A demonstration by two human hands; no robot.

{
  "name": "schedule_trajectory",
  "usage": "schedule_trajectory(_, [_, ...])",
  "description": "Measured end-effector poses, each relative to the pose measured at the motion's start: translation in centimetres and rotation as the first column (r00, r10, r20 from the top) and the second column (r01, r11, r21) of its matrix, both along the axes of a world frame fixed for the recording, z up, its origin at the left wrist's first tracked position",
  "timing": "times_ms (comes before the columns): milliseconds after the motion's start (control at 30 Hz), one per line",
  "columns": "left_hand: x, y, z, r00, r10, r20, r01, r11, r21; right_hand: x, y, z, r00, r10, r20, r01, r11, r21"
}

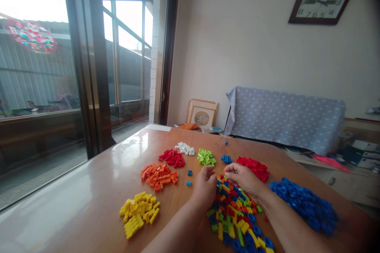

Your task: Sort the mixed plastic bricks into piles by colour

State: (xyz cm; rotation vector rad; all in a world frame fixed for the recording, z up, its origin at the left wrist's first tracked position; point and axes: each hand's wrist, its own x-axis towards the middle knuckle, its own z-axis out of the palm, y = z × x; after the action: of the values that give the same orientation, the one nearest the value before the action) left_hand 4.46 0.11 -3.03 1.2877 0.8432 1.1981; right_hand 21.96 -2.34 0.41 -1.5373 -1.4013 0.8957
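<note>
My left hand (pixel 206 185) is closed at the left edge of a mixed pile of toy building bricks (pixel 236 207). Its fingers are curled inward, and what they hold, if anything, is hidden. Over the far end of that pile, my right hand (pixel 242 174) has thumb and fingers pinched together, with a small orange brick (pixel 225 172) showing at the tips. The pile mixes yellow, red, green, orange and blue bricks with blue rings. Beside my left hand lie two small blue pieces (pixel 189 172) on the table.
Sorted heaps sit around: yellow bricks (pixel 139 210), orange bricks (pixel 158 175), dark red bricks (pixel 172 158), white bricks (pixel 185 148), lime bricks (pixel 206 157), blue bricks (pixel 226 159), red pieces (pixel 254 168) and blue rings (pixel 303 204). The brown table (pixel 97 201) is glossy. A dotted cloth (pixel 285 116) hangs behind.
</note>
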Motion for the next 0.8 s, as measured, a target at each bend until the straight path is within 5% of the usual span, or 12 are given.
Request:
schedule_trajectory(200, [-0.4,-0.8,1.3,0.987,-0.141,0.076,0.142,0.99,-0.002,-3.5,-2.1,2.0,0.991,0.016,-0.135,-0.014,1.0,0.022])
schedule_trajectory(567, [-2.5,0.0,2.6,0.987,0.103,0.123,-0.092,0.992,-0.087,-5.6,-2.9,1.1,0.953,-0.143,-0.269,0.161,0.986,0.046])
schedule_trajectory(800, [-3.4,-0.3,3.5,0.993,0.003,0.118,0.009,0.994,-0.107,-7.4,-1.1,1.1,0.937,-0.033,-0.347,0.038,0.999,0.006])
